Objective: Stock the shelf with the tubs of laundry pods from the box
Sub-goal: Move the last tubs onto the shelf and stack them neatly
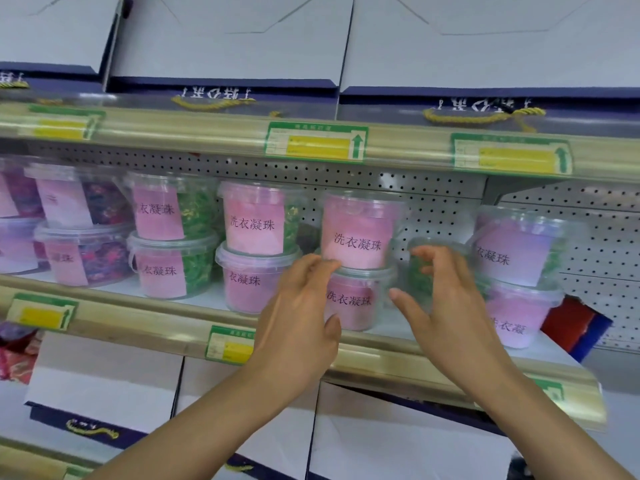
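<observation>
Clear lidded tubs of laundry pods with pink labels stand stacked two high along the middle shelf [194, 299]. At the centre, an upper tub [356, 233] sits on a lower tub [353, 299]. My left hand [301, 306] is just left of this stack, its fingertips against the seam between the two tubs, holding nothing. My right hand [446, 299] hovers to the right of the stack with fingers curled and thumb spread. Behind it a tub of green pods [420, 275] is partly hidden. The box is out of view.
More stacked tubs stand to the left [169, 237] and to the right [516, 251]. White and navy gift boxes [225, 46] fill the shelf above and the shelf below. Green and yellow price tags [315, 143] line the shelf edges. A perforated back panel [433, 202] stands behind the tubs.
</observation>
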Motion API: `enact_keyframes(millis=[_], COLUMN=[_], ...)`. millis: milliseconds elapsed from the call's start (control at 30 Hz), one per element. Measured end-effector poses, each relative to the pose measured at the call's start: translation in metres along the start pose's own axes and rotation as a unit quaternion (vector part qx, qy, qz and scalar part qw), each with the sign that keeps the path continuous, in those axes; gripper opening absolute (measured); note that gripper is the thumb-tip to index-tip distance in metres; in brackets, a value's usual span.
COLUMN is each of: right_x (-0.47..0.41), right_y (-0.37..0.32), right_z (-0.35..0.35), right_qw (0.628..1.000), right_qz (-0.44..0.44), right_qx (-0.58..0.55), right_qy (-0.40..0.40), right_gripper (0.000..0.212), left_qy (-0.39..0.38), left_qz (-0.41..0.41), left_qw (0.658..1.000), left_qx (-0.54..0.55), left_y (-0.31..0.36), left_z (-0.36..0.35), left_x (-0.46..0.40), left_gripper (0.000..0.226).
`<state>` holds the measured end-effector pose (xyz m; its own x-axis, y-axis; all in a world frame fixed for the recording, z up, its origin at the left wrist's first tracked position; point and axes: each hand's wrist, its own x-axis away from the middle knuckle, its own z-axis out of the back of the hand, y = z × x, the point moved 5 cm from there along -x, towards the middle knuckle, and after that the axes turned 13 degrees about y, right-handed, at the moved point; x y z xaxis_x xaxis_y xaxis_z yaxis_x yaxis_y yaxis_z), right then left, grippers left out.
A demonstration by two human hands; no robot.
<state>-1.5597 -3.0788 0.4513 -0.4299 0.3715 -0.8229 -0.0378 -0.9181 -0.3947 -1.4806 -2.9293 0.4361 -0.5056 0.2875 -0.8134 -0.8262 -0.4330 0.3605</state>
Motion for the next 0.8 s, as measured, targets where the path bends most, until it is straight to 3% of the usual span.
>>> enact_keyframes(millis=[167, 300, 367, 667, 800], right_x=[0.007, 0.007, 0.005, -0.003, 0.0], right_y=[0.048, 0.104, 0.12, 0.133, 0.131], right_z=[0.077, 0.087, 0.083, 0.082, 0.082], right_qw=[0.98, 0.973, 0.976, 0.99, 0.991], right_qz=[-0.087, -0.198, -0.202, -0.13, -0.126], right_qx=[0.04, 0.084, 0.079, 0.03, -0.029], right_qy=[0.173, 0.077, 0.026, 0.046, 0.029], right_gripper=[0.043, 0.047, 0.044, 0.032, 0.033], left_qy=[0.021, -0.026, -0.048, -0.1, -0.137], left_qz=[-0.055, -0.042, -0.028, 0.044, 0.181], left_qw=[0.997, 0.995, 0.993, 0.987, 0.935], left_qx=[0.04, 0.092, 0.101, 0.12, 0.271], left_y=[0.034, 0.058, 0.065, 0.077, 0.082], left_z=[-0.009, -0.034, -0.047, -0.083, -0.103], left_x=[-0.002, -0.002, -0.002, -0.01, -0.034], left_gripper=[0.052, 0.049, 0.048, 0.05, 0.07])
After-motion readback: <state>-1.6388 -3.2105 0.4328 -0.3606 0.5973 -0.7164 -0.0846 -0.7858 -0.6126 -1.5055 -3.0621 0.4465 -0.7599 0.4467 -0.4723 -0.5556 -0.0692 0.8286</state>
